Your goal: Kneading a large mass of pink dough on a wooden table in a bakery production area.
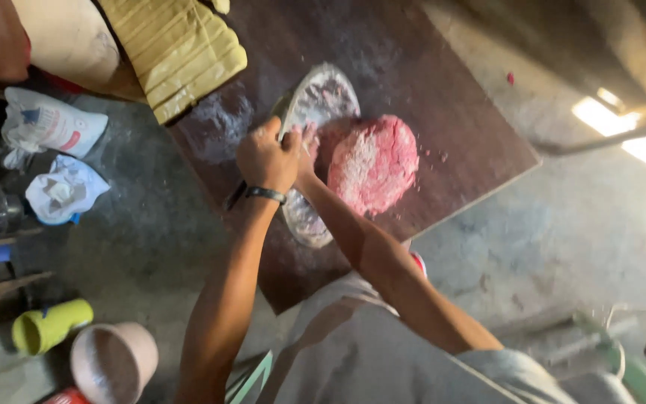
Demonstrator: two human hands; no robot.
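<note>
At mid-frame my left hand (pixel 265 157) gripped the floury bowl (pixel 315 112), tilted beside the red dough (pixel 374 163); my right hand (pixel 309 146) scraped inside; I judged emptying nearly done, kneading next.

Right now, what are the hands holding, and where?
Both hands, left hand and right hand, grip the tilted, flour-dusted metal bowl by its rim, beside the pink dough.

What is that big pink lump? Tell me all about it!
The pink lump looks like soft, crumbly dough, reddish-pink and dusted with white powder. It is a rounded mound lying on the dark brown board, with small pink crumbs scattered beside it. A floury pan, tilted by the person's two hands, touches its left side.
</note>
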